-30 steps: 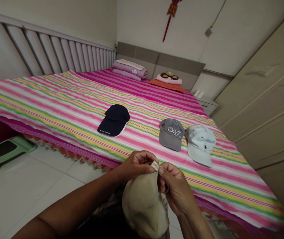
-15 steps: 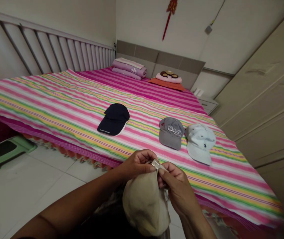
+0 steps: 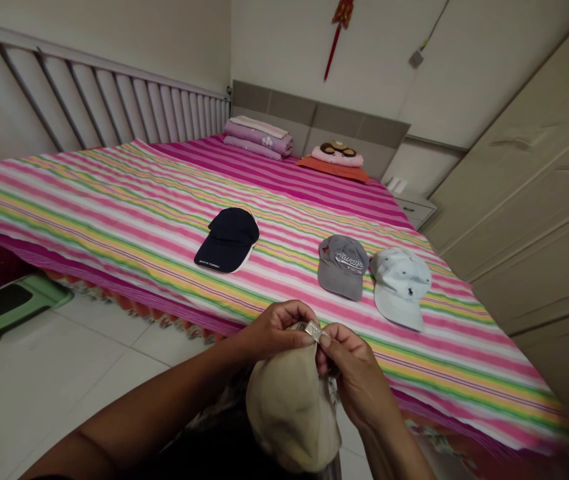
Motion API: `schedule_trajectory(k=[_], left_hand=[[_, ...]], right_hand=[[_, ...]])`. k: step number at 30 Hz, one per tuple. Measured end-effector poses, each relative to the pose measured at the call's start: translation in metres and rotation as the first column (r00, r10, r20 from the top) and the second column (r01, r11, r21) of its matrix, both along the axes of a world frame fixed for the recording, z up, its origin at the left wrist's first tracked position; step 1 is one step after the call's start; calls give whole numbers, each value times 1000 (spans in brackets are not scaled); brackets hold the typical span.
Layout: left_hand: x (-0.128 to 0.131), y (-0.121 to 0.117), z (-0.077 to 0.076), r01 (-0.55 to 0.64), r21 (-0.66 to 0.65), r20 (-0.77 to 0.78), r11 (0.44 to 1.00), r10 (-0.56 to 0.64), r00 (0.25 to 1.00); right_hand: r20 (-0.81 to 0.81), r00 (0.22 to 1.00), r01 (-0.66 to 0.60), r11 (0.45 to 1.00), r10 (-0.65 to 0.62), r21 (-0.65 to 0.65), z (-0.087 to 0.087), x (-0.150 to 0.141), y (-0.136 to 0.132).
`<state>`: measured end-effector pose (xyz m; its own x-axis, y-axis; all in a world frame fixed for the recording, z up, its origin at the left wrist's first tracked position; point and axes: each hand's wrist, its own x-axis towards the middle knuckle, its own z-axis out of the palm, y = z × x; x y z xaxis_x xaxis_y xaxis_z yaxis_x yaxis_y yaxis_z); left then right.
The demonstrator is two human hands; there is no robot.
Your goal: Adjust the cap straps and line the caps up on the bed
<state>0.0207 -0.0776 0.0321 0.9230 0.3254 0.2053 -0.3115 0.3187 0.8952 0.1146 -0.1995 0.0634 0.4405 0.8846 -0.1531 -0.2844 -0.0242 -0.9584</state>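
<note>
Both hands are up close at the bottom of the view, working over a beige cap that hangs crown-down in front of the person, just short of the bed's near edge. The left hand has its fingers curled in, thumb and forefinger pinched on a small silver buckle at the top of the cap. The right hand meets it from the other side, fingertips closed against the same buckle and the strap just under it, so the two hands touch there. Beyond them the bed runs across the room under a sheet striped pink, yellow, green and white. Three more caps lie on it: a navy cap well apart on the left, brim toward the person, then a grey cap with white lettering, and just beside it, touching or nearly so, a white cap. At the far end sit folded purple bedding and a pink pillow on an orange one, against a grey headboard. A green stool stands on the tiled floor at left, and pale wardrobe doors fill the right side.
</note>
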Motion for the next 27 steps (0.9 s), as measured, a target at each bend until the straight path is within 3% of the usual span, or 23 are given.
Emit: schedule_trajectory(k=[10,20,27], left_hand=[[0,2,-2,-20,-74,-17,997,19,1000],[-3,1,3,48,-38,-10,998,-48,999],[-2,2,4,-35,-37,-90,999,31,995]], right_hand=[[-4,1000,18,1000,-18,9,-1,3,0],[20,999,32,999,-33,6,-2,2,1],[110,994,-15,998,22,-61,-1,2,1]])
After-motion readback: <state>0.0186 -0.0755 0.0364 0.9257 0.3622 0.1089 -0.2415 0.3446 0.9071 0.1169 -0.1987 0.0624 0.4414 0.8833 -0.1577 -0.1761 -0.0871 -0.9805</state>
